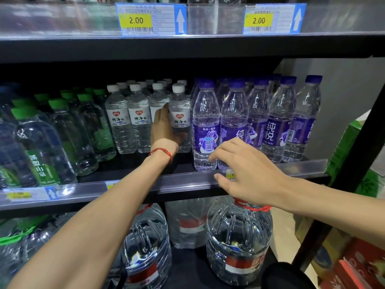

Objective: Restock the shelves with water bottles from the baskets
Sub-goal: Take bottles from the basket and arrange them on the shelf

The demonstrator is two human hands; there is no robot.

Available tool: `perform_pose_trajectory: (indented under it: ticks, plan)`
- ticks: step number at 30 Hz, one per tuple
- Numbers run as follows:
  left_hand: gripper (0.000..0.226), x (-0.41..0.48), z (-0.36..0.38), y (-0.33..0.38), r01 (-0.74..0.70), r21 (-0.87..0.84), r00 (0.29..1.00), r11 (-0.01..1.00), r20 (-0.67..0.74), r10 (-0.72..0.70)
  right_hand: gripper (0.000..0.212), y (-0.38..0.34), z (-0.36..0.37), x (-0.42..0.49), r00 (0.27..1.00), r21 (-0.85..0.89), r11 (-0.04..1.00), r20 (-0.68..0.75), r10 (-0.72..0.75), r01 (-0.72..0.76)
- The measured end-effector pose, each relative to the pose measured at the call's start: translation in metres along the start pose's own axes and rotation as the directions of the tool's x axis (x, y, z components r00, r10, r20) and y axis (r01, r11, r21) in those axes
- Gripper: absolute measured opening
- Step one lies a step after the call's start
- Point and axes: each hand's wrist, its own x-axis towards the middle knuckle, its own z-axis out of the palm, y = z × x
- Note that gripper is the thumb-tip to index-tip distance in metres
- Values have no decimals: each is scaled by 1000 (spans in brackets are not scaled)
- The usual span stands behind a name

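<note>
Left hand (pixel 163 130) is wrapped round a white-capped water bottle (pixel 180 113) standing on the middle shelf (pixel 302 167), last in its row, right up against the purple-label bottles (pixel 206 126). Right hand (pixel 248 172) hangs at the shelf's front edge, fingers loose and spread, holding nothing. Green-capped bottles (pixel 41 142) fill the left end, big jugs (pixel 239 236) underneath

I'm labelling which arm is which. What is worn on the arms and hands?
Both forearms are bare: no sleeves, no gloves. The left hand has a thin red cord bracelet with a small bead at its wrist. The right hand wears nothing visible.
</note>
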Motion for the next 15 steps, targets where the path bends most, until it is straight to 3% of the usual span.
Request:
perform_pose_trajectory:
  ticks: [12, 15]
  plan:
    - [90, 1, 14, -2, -58, 170, 996, 984, -64, 69, 35, -5, 9, 1, 1000, 27, 1000, 1, -13, 13]
    - [83, 1, 13, -6, -64, 114, 996, 991, -53, 70, 35, -7, 11, 2, 1000, 42, 999, 2, -10, 10]
